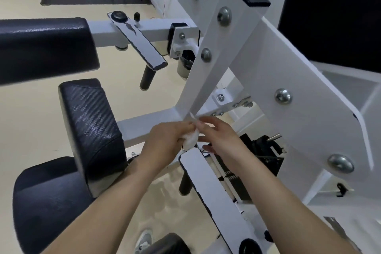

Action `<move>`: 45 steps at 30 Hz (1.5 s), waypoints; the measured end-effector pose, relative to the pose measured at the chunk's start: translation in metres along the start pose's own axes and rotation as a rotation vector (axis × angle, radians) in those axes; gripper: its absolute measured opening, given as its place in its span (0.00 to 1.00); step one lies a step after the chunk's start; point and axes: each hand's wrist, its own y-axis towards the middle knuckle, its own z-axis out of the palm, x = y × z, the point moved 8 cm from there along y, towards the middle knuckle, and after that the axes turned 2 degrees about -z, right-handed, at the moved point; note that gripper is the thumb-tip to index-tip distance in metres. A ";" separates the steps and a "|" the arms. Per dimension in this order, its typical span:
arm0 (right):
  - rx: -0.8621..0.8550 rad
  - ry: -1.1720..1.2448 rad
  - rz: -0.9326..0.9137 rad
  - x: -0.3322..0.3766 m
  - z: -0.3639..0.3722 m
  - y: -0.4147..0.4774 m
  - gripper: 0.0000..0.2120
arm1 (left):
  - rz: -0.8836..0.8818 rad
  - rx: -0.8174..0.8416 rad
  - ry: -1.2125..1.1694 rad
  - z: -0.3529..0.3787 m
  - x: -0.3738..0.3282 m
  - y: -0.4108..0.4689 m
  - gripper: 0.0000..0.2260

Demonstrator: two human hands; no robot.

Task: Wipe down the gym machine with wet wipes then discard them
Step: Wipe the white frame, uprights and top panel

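A white steel gym machine [268, 72] with large bolts fills the right and centre. Its dark padded seat [47, 202] and backrest pad [90, 123] are at the lower left. My left hand [165, 142] holds a crumpled white wet wipe [190, 138] just above the top end of a flat white arm plate [214, 196]. My right hand [218, 136] meets it from the right, with fingertips pinching the upper edge of the same wipe. Both hands hover in front of the frame's lower joint.
A long dark roller pad [45, 47] lies at the upper left, beside a second flat lever plate [138, 41] with a black knob. A black weight stack [259, 154] sits behind my right hand. Beige floor [37, 105] shows between parts. A shoe [144, 241] is at the bottom.
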 end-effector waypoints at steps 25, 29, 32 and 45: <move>-0.311 -0.887 -0.518 -0.013 0.003 0.085 0.35 | -0.028 -0.135 0.200 -0.003 0.006 0.011 0.22; -0.305 -0.757 -0.644 -0.010 -0.004 0.072 0.28 | 0.006 -0.125 0.182 -0.002 0.007 0.010 0.18; -0.521 -0.515 -0.370 -0.026 -0.054 0.079 0.18 | -0.173 -0.097 -0.127 -0.011 0.010 0.011 0.16; -0.062 -0.715 -0.616 -0.010 0.021 -0.098 0.11 | 0.023 0.334 -0.270 -0.011 -0.059 -0.028 0.09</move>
